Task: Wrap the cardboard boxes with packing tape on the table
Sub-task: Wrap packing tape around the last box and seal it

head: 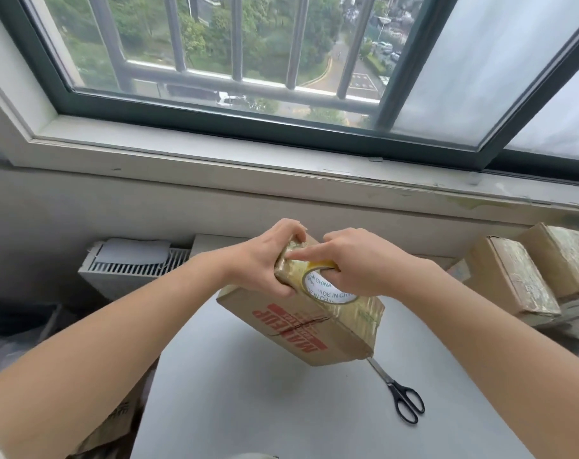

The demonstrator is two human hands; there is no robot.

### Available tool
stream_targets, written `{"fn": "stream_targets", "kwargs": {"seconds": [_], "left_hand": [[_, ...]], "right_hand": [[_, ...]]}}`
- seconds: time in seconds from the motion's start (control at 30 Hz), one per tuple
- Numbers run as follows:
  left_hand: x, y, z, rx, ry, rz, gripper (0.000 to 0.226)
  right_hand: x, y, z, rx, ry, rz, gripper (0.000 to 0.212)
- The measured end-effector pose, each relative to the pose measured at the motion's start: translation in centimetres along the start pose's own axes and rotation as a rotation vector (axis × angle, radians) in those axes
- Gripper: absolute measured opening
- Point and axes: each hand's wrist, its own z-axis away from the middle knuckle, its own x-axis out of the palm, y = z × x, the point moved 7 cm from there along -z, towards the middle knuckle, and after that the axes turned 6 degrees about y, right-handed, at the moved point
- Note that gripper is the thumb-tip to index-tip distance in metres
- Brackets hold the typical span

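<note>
Two hands, one box: my left hand (268, 260) grips the far end of the box (314, 332), fingers curled over its top edge. My right hand (357, 263) is clamped on the roll (328, 286), fingers hooked through its core and the forefinger stretched along the top toward the left hand. The roll lies against the box's upper face, where glossy tape covers the cardboard. I hold the box tilted in the air above the counter (265, 392), its near corner lowest and the red print on the side facing me. The box is closed, so what is in it does not show.

One pair of scissors (400, 392) lies on the counter, black handles toward me, blade tips hidden behind the box's low corner. Two taped boxes (513, 279) (563, 256) stand side by side at the counter's right edge, both closed. A third may lie beneath them, though that corner is too blurred to count surely. Some loose cardboard (116, 422) shows below the counter's left edge.
</note>
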Motion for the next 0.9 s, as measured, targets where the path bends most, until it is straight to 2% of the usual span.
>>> {"fn": "stream_targets", "kwargs": {"seconds": [0.13,0.33,0.57,0.73,0.9], "left_hand": [[0.2,-1.0,0.7,0.000,0.021,0.041,0.101],[-0.3,-3.7,1.8,-0.012,0.097,0.179,0.085],[-0.6,-5.3,1.9,-0.054,0.099,0.263,0.082],[-0.8,-6.0,1.5,-0.060,0.086,0.274,0.081],[-0.9,-10.5,4.5,-0.219,0.087,0.190,0.080]], "right_hand": [[0.8,-1.2,-0.7,-0.042,-0.027,0.057,0.056],[1.6,-0.4,-0.8,-0.057,-0.097,0.176,0.059],[1.9,1.4,0.9,-0.044,-0.103,0.079,0.067],[2.0,2.4,1.1,-0.052,-0.091,-0.013,0.064],[4.1,7.4,4.4,-0.002,-0.101,-0.023,0.065]]}}
